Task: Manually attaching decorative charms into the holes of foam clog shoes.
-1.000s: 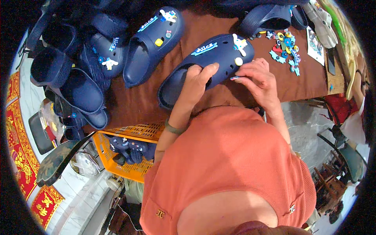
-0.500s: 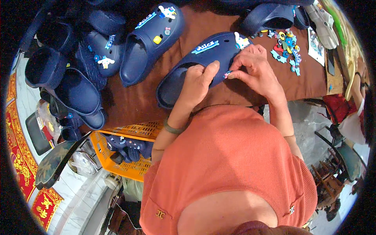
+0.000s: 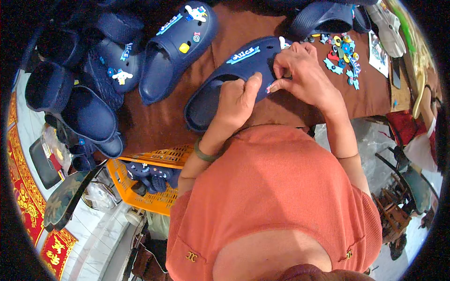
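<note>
A navy blue clog (image 3: 260, 57) lies on the brown cloth in front of me, toe pointing up to the right. On its upper are a light blue lettered banner charm (image 3: 243, 55) and, near the toe, a white figure charm (image 3: 283, 42), partly covered by my right hand. My left hand (image 3: 236, 102) is closed on the clog's near side, its fingers out of sight inside the opening. My right hand (image 3: 307, 72) is bent over the near side by the toe, thumb and finger pinching a small pinkish charm (image 3: 268, 88) against the edge.
A clog with several charms (image 3: 174, 51) lies to the left, beside a pile of navy clogs (image 3: 91, 110). Loose colourful charms (image 3: 344, 55) are heaped at the right, below another clog (image 3: 323, 19). An orange crate (image 3: 140, 201) holding clogs stands below the table edge.
My right hand has shifted slightly leftward over the clog, covering more of the white figure charm. The pinkish charm stays at the edge by my thumb, and my left hand keeps its hold.
</note>
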`<state>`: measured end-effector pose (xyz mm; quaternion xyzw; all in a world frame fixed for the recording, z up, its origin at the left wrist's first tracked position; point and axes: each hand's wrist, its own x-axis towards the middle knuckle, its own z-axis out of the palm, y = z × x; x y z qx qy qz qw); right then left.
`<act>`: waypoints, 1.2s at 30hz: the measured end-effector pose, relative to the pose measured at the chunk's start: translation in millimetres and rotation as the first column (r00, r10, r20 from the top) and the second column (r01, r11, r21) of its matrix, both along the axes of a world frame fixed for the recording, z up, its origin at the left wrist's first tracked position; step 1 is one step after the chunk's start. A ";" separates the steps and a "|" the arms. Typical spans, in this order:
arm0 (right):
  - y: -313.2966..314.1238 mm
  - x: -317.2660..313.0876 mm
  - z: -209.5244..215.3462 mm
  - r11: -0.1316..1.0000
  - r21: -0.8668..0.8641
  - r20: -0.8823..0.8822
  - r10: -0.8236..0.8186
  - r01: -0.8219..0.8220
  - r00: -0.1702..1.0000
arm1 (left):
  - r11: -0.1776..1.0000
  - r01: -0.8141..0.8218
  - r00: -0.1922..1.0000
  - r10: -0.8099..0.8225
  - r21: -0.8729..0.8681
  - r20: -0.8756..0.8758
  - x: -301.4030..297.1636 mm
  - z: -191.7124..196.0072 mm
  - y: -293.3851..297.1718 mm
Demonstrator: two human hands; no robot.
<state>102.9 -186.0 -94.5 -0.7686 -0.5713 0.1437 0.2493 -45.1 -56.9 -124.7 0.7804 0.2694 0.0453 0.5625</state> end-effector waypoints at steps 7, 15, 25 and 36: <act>-7.2 -11.6 -0.5 0.994 0.100 0.002 -0.054 0.054 0.999 | 0.994 0.012 0.980 0.011 -0.113 0.199 -2.1 -8.7 -7.3; -25.1 -17.1 -14.6 0.946 0.321 -0.174 0.017 0.040 0.985 | 0.979 0.078 0.987 -0.049 -0.190 0.154 -7.6 -15.6 -6.3; -41.1 8.0 -80.6 0.745 0.474 -0.310 -0.358 0.469 0.881 | 0.998 -0.051 0.996 0.049 0.031 0.074 -15.8 -11.7 -15.7; -58.8 13.8 -84.9 0.917 0.208 -0.933 0.082 0.339 0.351 | 0.747 0.230 0.817 -0.497 0.623 0.294 -23.1 28.2 -8.3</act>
